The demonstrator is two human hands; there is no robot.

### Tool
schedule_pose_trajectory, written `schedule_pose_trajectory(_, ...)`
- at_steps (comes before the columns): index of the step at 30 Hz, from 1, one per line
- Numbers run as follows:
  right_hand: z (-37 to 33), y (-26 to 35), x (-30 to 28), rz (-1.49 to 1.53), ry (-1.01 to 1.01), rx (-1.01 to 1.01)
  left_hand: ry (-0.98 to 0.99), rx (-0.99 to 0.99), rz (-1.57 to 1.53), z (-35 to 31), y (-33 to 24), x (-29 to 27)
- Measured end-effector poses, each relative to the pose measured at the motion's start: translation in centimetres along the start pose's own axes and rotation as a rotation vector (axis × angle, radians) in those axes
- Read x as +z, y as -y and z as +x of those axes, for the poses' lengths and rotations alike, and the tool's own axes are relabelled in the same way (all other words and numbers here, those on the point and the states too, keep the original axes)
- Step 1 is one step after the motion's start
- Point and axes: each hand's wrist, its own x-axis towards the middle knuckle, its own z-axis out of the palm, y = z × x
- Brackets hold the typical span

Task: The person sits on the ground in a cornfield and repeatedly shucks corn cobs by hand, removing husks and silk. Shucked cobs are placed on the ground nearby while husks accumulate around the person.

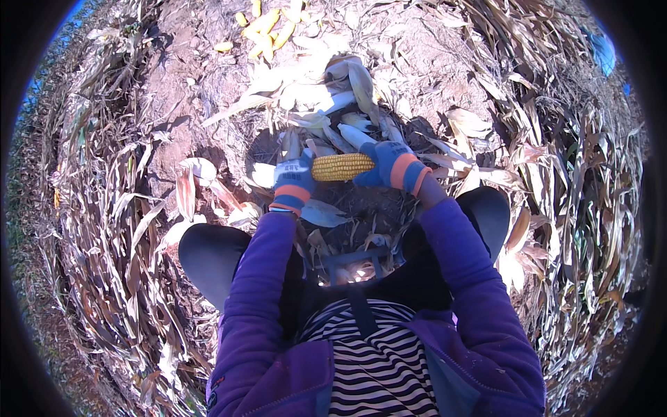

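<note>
A bare yellow corn cob (342, 167) lies level between my two gloved hands, in front of my knees. My left hand (293, 178), in a grey-blue glove with orange bands, is closed at the cob's left end. Around the right end my right hand (389, 165) is closed, in a matching glove. The fingers of both hands are partly hidden. Just beyond the hands is a heap of pale corn husks (361, 87), some still wrapped around ears.
Several husked yellow cobs (267, 31) lie on the bare soil (201, 76) at the far left. Dry corn stalks (104, 229) are piled along the left side, and more stalks (577, 194) along the right. Loose husks (198, 174) lie beside my left knee (208, 257).
</note>
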Motion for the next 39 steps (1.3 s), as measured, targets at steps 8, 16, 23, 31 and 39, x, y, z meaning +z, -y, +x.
schedule_pose_trajectory(8, -0.8, 1.8, 1.8, 0.081, -0.064, 0.125, -0.019, -0.155, -0.021, 0.0, 0.6, 0.7)
schedule_pose_trajectory(16, 0.9, 1.2, 8.5, 0.862, -0.144, 0.171, 0.175, -0.574, -0.051, 1.9, -0.4, -4.7)
schedule_pose_trajectory(23, 2.1, -0.5, 9.8, 1.586, -0.027, 0.445, -0.282, -0.498, -0.146, 1.7, 4.3, -8.6)
schedule_pose_trajectory(31, 1.3, -0.1, 10.0, 1.560, 0.127, 0.670, -0.558, -0.279, 0.219, 2.1, 13.4, -18.0)
schedule_pose_trajectory(39, 0.6, 0.1, 15.2, 1.552, 0.128, 0.811, 0.184, -0.856, 0.462, -4.4, 19.9, -21.3)
